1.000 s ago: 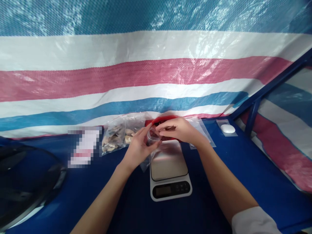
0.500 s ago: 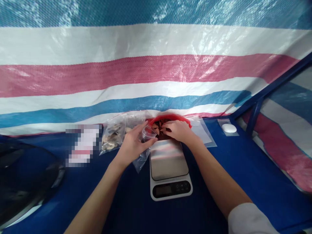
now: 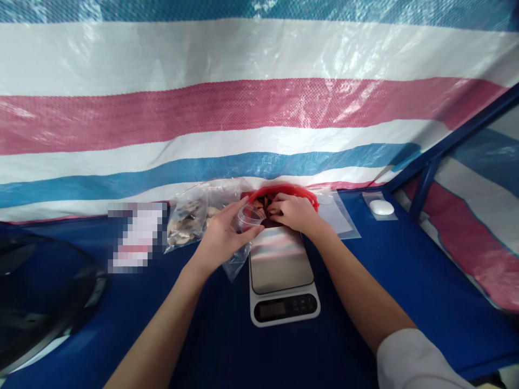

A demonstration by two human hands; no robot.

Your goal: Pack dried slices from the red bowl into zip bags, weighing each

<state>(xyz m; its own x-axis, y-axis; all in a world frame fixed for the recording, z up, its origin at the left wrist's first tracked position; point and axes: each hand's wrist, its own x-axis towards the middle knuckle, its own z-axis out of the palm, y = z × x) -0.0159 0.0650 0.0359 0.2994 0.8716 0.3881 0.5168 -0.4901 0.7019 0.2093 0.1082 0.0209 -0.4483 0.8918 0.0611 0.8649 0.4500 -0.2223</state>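
My left hand [image 3: 222, 233] is closed round a small clear plastic cup [image 3: 250, 216], tilted beside a red plastic bag [image 3: 302, 190]. Inside the bag's open mouth lie reddish-brown dried pieces [image 3: 259, 204]. My right hand [image 3: 292, 213] reaches into that mouth with bent fingers among the pieces; what its fingertips hold is hidden. Just in front of the bag stands a white kitchen scale [image 3: 281, 259] with a bare metal plate and a dark display.
Clear bags of pale dried slices [image 3: 186, 224] lie left of my left hand. A flat clear bag [image 3: 344, 219] and a white oval object [image 3: 381, 207] are at right. A black round-rimmed object [image 3: 52, 302] sits far left. Striped sheeting [image 3: 243, 105] hangs behind the blue table [image 3: 430, 281].
The clear cup has tipped slightly in my left hand, its opening showing more. My right hand's fingers have curled further among the dried pieces. The whole view has shifted a little.
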